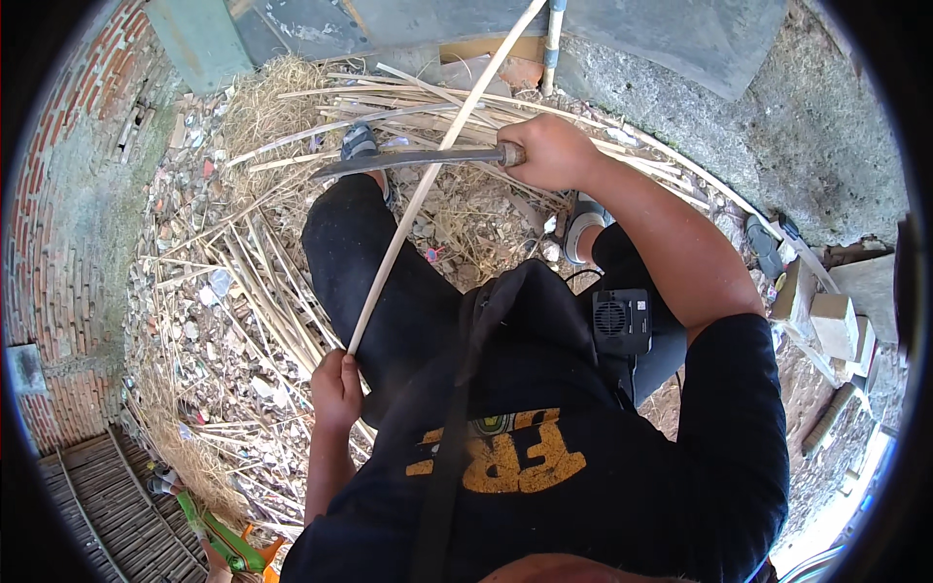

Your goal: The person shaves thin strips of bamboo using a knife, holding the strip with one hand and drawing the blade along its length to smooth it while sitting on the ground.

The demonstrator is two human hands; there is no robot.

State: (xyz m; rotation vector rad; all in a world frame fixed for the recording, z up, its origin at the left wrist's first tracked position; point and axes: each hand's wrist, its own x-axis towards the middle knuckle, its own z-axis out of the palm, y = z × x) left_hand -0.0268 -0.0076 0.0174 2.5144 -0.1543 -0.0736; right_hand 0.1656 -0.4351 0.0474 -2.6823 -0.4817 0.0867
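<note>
- Left hand (336, 387), nearest, is closed around the bamboo cane (428, 185), angled up-right.
- Right hand (549, 153) is clenched on the machete (408, 162), laid across it.

Two hands, one long pale cane (428, 185), one curved blade (408, 160), two shoes.

Loose pale split cane strips (262, 282) and dry straw (262, 107) crowd the rubble ground (185, 330) along its left and far edges. The long pale stick (428, 185) crosses the gap between the black-trousered knees (360, 262). Cardboard boxes (826, 321) block the ground's right edge.
</note>
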